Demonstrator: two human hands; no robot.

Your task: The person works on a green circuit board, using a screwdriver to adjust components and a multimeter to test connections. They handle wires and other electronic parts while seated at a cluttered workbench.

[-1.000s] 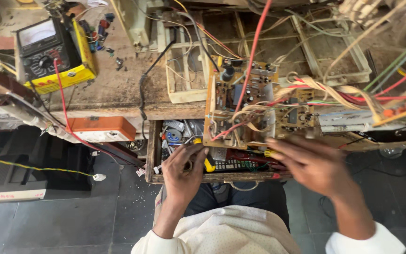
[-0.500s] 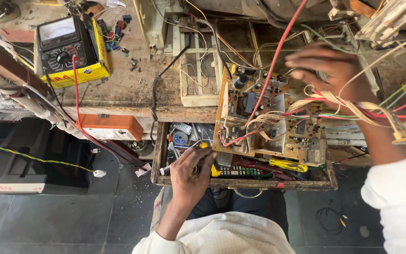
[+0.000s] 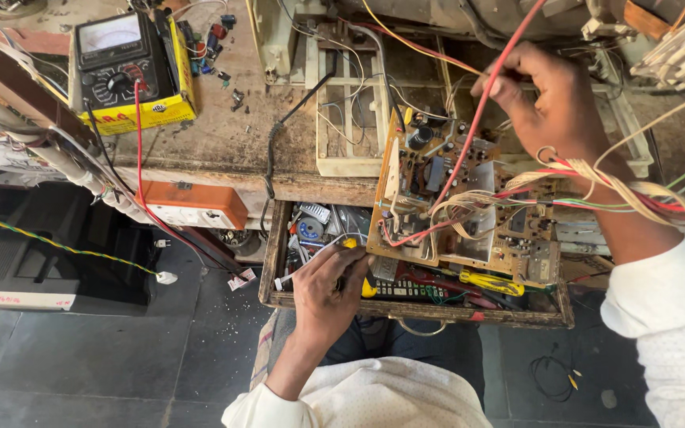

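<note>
Both hands bare; white knit sleeves w/ ribbed cuffs.

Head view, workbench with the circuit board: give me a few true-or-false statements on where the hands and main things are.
1. The left hand is in the open wooden drawer, its grip on a yellow-handled tool. True.
2. The right hand lies flat on the floor. False: it is raised over the bench, pinching a red wire.
3. The circuit board sits over the drawer's far edge. True.
4. The multimeter lies inside the drawer. False: it is on the benchtop at upper left.
5. An orange box sits under the bench edge, left of the drawer. True.
</note>
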